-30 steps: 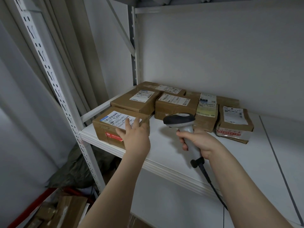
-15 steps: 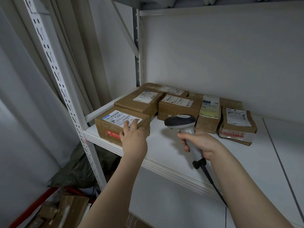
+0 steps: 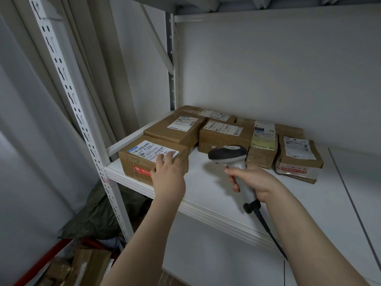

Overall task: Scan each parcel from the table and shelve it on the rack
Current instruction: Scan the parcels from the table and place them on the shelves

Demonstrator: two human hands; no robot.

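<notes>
Cardboard lies under the straight fingers of the left hand [image 3: 168, 176], which rests flat over the near upper edge of the front parcel [image 3: 140, 165]. Its fingertips [image 3: 170, 155] are on the white label [image 3: 148, 149], and it grips nothing. This parcel sits at the front left corner of the white shelf board [image 3: 206, 190], just inside the rack's perforated upright [image 3: 68, 89]. A red sticker [image 3: 142, 169] is on its front face.

To the right, apart from the parcel, the right hand [image 3: 254, 180] is curled round the grey handle of a barcode scanner [image 3: 228, 154]. The scanner is held above the shelf board with its dark-topped head turned left toward the front parcel. A black cable [image 3: 268, 230] runs from the butt of the handle down past the shelf edge.

Close behind the front parcel lies a wide brown box [image 3: 177, 131]. Beside that are a squarer box [image 3: 224, 137], a narrow parcel with a yellowish label [image 3: 261, 155] and a flat taped parcel [image 3: 296, 162]. All carry labels facing up.

Below the shelf, left of the forearm, a dark crumpled bag [image 3: 103, 213] lies above loose cardboard [image 3: 88, 265].
</notes>
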